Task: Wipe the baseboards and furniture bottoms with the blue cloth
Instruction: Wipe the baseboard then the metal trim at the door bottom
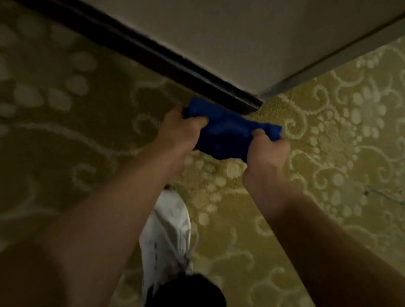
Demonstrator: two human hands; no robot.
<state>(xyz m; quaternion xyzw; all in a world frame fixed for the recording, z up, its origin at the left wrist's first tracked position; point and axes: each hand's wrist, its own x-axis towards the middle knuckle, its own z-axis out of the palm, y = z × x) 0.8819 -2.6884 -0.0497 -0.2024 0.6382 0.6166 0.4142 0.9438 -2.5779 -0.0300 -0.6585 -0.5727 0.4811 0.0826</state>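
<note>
Head view: left hand (184, 130) and right hand (265, 154) both grip the blue cloth (224, 133) (bunched) beside the baseboard (192, 69).

dim, yellowish light | left carpet (41, 96) shadowed, blurred | right side brighter | wide-angle edge bending

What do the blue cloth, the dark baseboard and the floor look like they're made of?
Blue cloth: soft fabric, matte, bunching into folds between both hands; weave too blurred to tell. Baseboard: dark and smooth with a faint sheen, maybe painted wood or vinyl. Floor: olive pile carpet with a pale scroll-and-dot pattern.
</note>
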